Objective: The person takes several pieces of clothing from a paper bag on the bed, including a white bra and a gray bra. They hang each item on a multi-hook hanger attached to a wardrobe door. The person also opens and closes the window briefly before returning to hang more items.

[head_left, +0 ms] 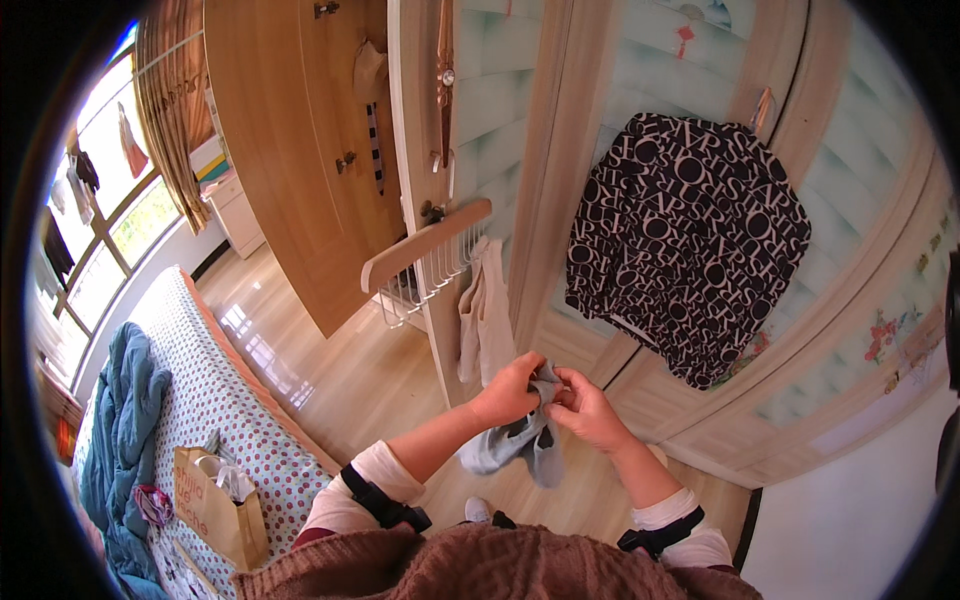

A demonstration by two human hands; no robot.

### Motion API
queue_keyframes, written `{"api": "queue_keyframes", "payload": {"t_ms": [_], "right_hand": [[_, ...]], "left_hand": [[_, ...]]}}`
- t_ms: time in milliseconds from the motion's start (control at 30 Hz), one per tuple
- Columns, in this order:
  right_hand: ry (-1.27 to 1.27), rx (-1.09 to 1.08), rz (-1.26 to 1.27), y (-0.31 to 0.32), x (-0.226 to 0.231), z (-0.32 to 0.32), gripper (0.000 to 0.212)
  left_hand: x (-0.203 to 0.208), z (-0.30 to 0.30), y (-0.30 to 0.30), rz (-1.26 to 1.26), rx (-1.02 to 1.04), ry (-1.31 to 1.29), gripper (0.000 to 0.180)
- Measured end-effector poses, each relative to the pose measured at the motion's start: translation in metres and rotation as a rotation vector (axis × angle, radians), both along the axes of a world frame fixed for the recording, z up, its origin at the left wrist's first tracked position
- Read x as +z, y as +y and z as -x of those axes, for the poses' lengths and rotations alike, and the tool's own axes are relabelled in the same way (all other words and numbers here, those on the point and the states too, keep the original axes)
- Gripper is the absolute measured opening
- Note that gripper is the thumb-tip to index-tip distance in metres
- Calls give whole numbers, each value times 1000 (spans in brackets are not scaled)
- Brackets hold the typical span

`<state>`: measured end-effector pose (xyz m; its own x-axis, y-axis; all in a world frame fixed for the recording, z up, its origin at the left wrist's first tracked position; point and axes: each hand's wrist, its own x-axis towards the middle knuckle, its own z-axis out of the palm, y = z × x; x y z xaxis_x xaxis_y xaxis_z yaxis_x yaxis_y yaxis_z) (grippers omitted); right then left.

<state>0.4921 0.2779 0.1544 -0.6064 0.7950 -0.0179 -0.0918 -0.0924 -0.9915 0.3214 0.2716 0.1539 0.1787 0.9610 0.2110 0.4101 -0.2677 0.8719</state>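
Observation:
In front of my body, both hands pinch the top of a small pale grey-blue cloth garment (490, 452). It hangs below them in soft folds, and its exact kind does not show. My left hand (508, 392) grips it from one side, fingers bent. From the other side my right hand (588, 408) holds the same bunched part, thumb and fingertips closed together. Just beyond my left hand hangs a long off-white cloth garment (487, 315), below a wood-topped rack with white wire hooks (428, 245).
Sliding wardrobe doors (500, 130) stand ahead, with a black-and-white patterned top (690, 240) hanging on them. An open wooden door (300, 150) is at the left. A dotted bed (240, 365) holds a blue quilt (125, 420) and a brown paper bag (222, 515).

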Motion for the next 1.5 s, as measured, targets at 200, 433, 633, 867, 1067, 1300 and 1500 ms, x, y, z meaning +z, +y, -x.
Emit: {"api": "queue_keyframes", "payload": {"t_ms": [200, 433, 633, 867, 1067, 1300, 1500], "right_hand": [[-178, 5, -210, 43, 5, 18, 48], [-183, 64, -301, 96, 2, 34, 51], [-171, 118, -331, 130, -3, 47, 50], [-351, 255, -431, 165, -1, 51, 38], [-344, 466, -347, 192, 5, 50, 33], [-269, 770, -7, 212, 27, 40, 30], [-272, 810, -80, 221, 15, 40, 27]], "left_hand": [[12, 21, 34, 8, 64, 139, 24], [16, 40, 60, -3, 60, 67, 27], [16, 42, 74, 64, 150, -87, 35], [11, 32, 81, 28, 344, 10, 36], [17, 40, 83, 119, 312, 31, 28], [16, 51, 76, 363, 164, -386, 19], [14, 45, 78, 478, 42, -870, 29]]}}
